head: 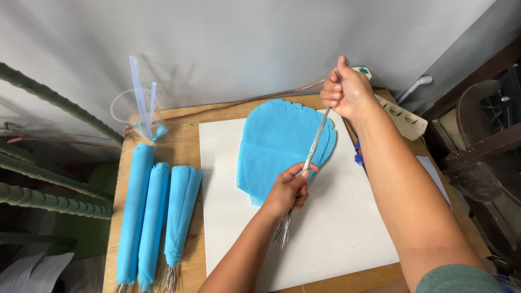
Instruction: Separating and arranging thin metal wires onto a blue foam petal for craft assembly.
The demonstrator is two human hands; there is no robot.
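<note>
My left hand (288, 190) grips the lower part of a bundle of thin metal wires (317, 138), with loose wire ends sticking out below the fist. My right hand (343, 89) is closed on the upper end of the same bundle, raised above the table. Under both hands lies a stack of blue scallop-edged paper sheets (274, 146) on a white board (336, 228).
Three rolled blue paper tubes (154, 222) with wire ends lie on the left of the wooden table (184, 144). A clear plastic cup (138, 111) with clear sticks stands at the back left. A white power strip (404, 116) sits at the back right, green wrapped stems at far left.
</note>
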